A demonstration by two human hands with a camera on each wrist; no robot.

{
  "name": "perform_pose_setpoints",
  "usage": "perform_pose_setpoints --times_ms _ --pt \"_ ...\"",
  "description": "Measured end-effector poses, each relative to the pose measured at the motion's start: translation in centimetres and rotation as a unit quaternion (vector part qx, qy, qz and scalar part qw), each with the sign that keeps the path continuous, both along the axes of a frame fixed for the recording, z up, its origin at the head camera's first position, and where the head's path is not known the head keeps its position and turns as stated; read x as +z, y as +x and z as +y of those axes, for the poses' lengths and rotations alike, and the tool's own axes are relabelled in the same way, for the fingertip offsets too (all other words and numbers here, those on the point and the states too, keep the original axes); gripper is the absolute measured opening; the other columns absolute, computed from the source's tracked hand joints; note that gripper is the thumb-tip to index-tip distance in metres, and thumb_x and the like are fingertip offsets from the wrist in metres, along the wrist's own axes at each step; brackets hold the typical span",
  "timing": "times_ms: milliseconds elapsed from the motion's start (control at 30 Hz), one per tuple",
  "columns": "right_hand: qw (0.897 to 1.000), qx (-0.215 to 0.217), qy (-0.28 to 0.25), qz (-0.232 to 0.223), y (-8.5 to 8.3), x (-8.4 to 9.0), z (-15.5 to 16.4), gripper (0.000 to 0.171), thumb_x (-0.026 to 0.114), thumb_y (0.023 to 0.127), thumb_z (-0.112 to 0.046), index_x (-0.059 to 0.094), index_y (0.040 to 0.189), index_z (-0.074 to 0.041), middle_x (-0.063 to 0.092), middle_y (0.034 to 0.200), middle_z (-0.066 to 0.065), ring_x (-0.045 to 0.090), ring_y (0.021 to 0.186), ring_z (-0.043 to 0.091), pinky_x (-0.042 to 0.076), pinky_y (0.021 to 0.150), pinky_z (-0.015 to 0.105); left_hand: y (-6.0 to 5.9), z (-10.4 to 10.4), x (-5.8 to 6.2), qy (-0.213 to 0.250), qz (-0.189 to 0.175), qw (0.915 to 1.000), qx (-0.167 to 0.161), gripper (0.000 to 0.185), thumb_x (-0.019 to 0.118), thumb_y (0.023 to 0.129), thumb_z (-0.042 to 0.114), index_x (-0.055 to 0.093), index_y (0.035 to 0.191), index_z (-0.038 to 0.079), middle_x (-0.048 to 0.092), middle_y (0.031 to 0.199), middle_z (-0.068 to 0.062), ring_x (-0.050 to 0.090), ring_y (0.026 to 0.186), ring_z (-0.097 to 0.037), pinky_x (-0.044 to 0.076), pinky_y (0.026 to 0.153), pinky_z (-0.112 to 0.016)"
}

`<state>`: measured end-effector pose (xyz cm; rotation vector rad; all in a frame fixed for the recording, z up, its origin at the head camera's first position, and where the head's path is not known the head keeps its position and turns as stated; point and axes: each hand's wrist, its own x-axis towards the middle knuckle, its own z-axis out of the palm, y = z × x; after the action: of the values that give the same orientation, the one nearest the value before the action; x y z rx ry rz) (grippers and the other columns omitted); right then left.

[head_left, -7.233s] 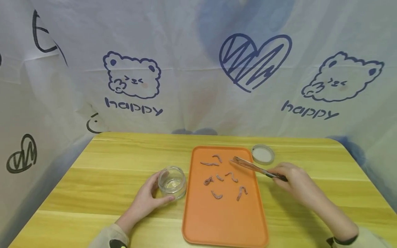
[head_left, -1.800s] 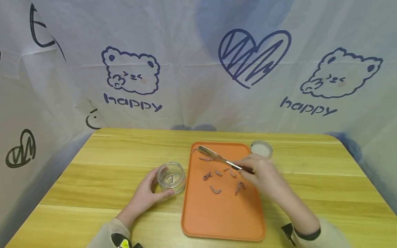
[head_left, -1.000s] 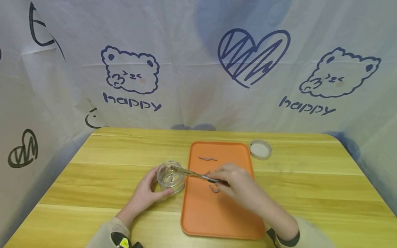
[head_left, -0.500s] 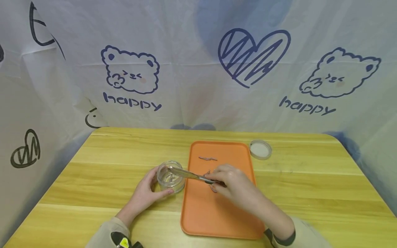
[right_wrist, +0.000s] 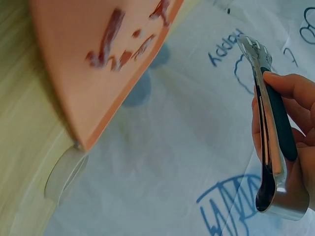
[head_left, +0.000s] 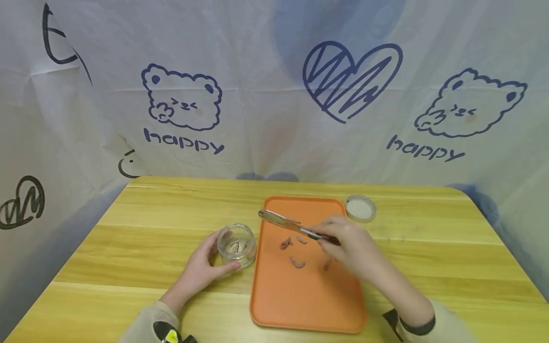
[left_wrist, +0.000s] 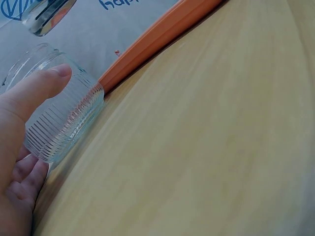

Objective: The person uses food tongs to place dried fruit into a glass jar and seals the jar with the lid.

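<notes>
My left hand (head_left: 208, 264) holds a clear glass jar (head_left: 237, 245) upright on the table, its thumb (left_wrist: 42, 88) against the ribbed wall. Thin brownish, worm-like strips lie in the bottom of the jar. My right hand (head_left: 349, 245) grips metal tongs (head_left: 285, 222) with dark handle pads above the orange tray (head_left: 309, 305). The tips hang between jar and tray, close together, and nothing is seen hanging from them. Several worm-like pieces lie on the tray, among them a curved one (head_left: 297, 262) and a looped one (head_left: 286, 243); the tongs and right hand partly cover others.
A round lid (head_left: 360, 208) lies by the tray's far right corner. The tray is beside the jar on a wood-patterned table (head_left: 171, 205). A white printed cloth (head_left: 257, 109) hangs behind the table's far edge.
The tongs dipped over the jar, then rose and moved back right over the tray. Strips now lie in the jar, and the tray's far curved piece is gone. The left hand stays put.
</notes>
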<state>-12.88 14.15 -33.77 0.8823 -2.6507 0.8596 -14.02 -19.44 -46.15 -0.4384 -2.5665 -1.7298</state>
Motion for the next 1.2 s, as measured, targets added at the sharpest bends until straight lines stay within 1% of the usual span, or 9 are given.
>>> perform_pose_setpoints --times_ms 200,400,567,700,800,1200 --pt "0.999 -0.033 0.008 0.004 -0.4 -0.4 1.8 0.028 0.072 0.079 0.006 0.073 0.104 -0.005 0.066 0.092 0.001 0.057 0.077 0.011 0.052 0.058 0.021 0.0 0.0 -0.1 -0.002 0.003 1.0000 0.001 0.089 0.085 0.071 0.022 0.036 0.144 0.009 0.046 0.142 -0.012 0.040 0.132 -0.029 0.027 0.112 -0.036" --pt "0.999 -0.050 0.011 -0.018 -1.5 -1.8 3.7 0.028 0.071 0.079 0.006 0.073 0.104 -0.005 0.065 0.089 0.002 0.055 0.071 0.008 0.051 0.054 0.021 0.1 0.1 -0.1 0.000 0.001 1.0000 0.001 0.088 0.085 0.071 0.022 0.037 0.144 0.010 0.046 0.142 -0.012 0.040 0.132 -0.029 0.027 0.112 -0.036" --pt "0.998 -0.054 0.016 -0.035 -2.5 -3.4 5.0 0.027 0.070 0.079 0.007 0.073 0.104 -0.003 0.064 0.085 0.003 0.052 0.065 0.008 0.048 0.050 0.020 0.1 0.1 -0.1 -0.001 0.000 1.0000 0.003 0.088 0.085 0.071 0.024 0.038 0.143 0.010 0.046 0.142 -0.012 0.040 0.132 -0.029 0.027 0.112 -0.036" --pt "0.996 -0.063 0.026 -0.049 -3.1 -4.2 5.6 0.027 0.070 0.078 0.006 0.073 0.105 -0.002 0.063 0.084 0.002 0.050 0.063 0.008 0.046 0.048 0.021 0.0 0.1 -0.1 -0.006 0.001 1.0000 0.004 0.089 0.085 0.070 0.024 0.037 0.144 0.009 0.045 0.142 -0.013 0.040 0.132 -0.030 0.027 0.112 -0.036" --pt "0.996 -0.065 0.033 -0.053 -3.4 -4.5 5.8 0.027 0.070 0.078 0.005 0.073 0.104 -0.002 0.061 0.080 0.001 0.048 0.062 0.009 0.044 0.048 0.021 0.0 0.0 -0.1 -0.006 0.001 1.0000 0.003 0.089 0.085 0.070 0.024 0.037 0.144 0.009 0.045 0.142 -0.013 0.040 0.132 -0.030 0.027 0.112 -0.036" --pt "0.996 -0.052 0.048 -0.059 -4.2 -5.5 5.9 0.026 0.071 0.078 0.002 0.072 0.104 0.000 0.058 0.076 -0.002 0.044 0.060 0.009 0.041 0.046 0.021 0.0 0.0 -0.2 -0.003 0.002 1.0000 0.000 0.088 0.085 0.070 0.022 0.038 0.143 0.009 0.046 0.141 -0.013 0.041 0.131 -0.030 0.028 0.111 -0.034"
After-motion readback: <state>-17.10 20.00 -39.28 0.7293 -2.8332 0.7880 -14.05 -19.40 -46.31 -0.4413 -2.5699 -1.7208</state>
